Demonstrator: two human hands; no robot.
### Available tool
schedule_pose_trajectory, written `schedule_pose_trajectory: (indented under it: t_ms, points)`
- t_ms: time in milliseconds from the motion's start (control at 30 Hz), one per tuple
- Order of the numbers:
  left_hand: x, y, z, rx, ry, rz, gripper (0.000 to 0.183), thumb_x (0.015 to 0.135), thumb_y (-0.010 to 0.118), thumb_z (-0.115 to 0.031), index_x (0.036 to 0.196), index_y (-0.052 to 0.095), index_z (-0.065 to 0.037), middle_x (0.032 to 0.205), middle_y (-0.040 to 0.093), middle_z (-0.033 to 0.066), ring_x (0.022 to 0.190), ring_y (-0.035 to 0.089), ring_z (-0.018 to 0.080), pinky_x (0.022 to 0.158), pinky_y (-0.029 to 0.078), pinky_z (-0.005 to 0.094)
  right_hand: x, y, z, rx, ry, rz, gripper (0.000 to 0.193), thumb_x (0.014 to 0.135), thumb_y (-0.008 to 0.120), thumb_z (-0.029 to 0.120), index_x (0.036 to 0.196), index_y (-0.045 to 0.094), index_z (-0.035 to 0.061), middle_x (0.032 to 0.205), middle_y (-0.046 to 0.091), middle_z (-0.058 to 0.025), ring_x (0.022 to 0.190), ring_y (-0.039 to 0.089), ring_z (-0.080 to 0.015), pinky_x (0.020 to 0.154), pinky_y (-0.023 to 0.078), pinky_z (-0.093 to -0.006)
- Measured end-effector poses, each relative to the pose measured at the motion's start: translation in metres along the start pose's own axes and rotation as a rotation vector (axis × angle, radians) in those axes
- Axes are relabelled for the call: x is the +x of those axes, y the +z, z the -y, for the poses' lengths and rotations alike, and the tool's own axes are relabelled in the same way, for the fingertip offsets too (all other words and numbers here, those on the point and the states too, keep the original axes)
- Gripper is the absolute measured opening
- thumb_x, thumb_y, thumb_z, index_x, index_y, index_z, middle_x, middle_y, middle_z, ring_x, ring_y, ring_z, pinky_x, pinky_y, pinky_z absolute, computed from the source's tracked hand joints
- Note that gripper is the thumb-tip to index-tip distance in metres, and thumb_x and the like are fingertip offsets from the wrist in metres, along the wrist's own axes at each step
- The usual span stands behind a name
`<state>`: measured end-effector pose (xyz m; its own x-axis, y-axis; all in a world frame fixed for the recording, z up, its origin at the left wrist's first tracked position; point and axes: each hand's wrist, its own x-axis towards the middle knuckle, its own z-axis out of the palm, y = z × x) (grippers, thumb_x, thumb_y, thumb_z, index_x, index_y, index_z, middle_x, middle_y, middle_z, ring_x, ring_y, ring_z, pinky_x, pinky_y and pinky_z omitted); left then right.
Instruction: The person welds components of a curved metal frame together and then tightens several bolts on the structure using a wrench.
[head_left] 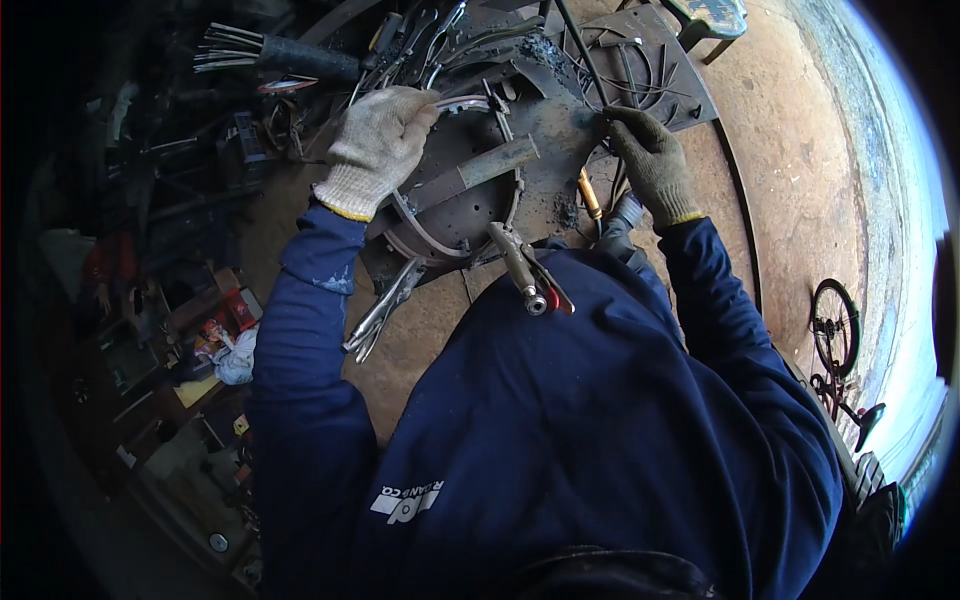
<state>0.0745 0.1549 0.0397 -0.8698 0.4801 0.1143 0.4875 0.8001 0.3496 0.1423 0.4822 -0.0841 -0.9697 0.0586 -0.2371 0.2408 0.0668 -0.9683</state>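
**Both gloved hands on the metal work at the welding desk**

My left hand (375,150), in a light knitted glove, is closed on a curved metal strip (462,102) at the far side of the round steel desk (545,130). The fingers wrap over the strip, so the grip is shut on it. The strip is part of a bent ring-shaped piece (425,232) that lies on the desk plate, with a flat rusty bar (490,165) across it.

My right hand (652,162), in a dark green glove, is closed around a thin dark rod (580,50) that runs away from me toward the upper edge. The fingertips press down on the desk where the rod meets the plate.

Two locking pliers are clamped on the near rim: one (530,275) with a red lever just in front of my chest, the other (385,308) hangs at the left. A brass-coloured torch tip (590,192) lies near my right wrist. A bundle of rods (235,48) lies far left.
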Motion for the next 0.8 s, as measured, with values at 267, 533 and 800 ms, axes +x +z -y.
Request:
schedule_pose_trajectory:
  t_ms: [267, 533, 800]
  points:
    - [-0.004, 0.006, 0.011, 0.116, 0.202, -0.069, 0.032, 0.083, 0.069, -0.007, 0.115, 0.072, -0.007, 0.102, 0.074, 0.0132, 0.093, 0.07, 0.033, 0.086, 0.056, 0.0428, 0.007, 0.004, -0.003, -0.029, -0.072, -0.039, 0.025, 0.098, 0.066, 0.018, 0.118, 0.071, 0.0026, 0.107, 0.074, -0.0085, 0.102, 0.069, -0.0151, 0.09, 0.053, -0.029]
    - [-0.009, 0.009, 0.018, 0.113, 0.231, -0.109, 0.035, 0.081, 0.067, -0.005, 0.115, 0.071, -0.008, 0.101, 0.074, 0.0122, 0.091, 0.071, 0.032, 0.084, 0.056, 0.0428, 0.02, 0.025, 0.048, -0.648, -0.73, -0.093, 0.035, 0.087, 0.075, 0.03, 0.12, 0.073, 0.0192, 0.113, 0.072, -0.0113, 0.104, 0.069, -0.0283, 0.092, 0.054, -0.0401]
    - [-0.005, 0.004, 0.016, 0.095, 0.286, -0.116, 0.026, 0.083, 0.072, -0.009, 0.109, 0.073, -0.008, 0.098, 0.075, 0.0099, 0.091, 0.071, 0.0288, 0.084, 0.058, 0.0408, 0.065, 0.097, 0.065, -0.958, -0.892, 0.223, 0.044, 0.087, 0.068, 0.044, 0.129, 0.067, 0.0293, 0.121, 0.07, 0.0005, 0.121, 0.06, -0.0281, 0.105, 0.044, -0.0462]
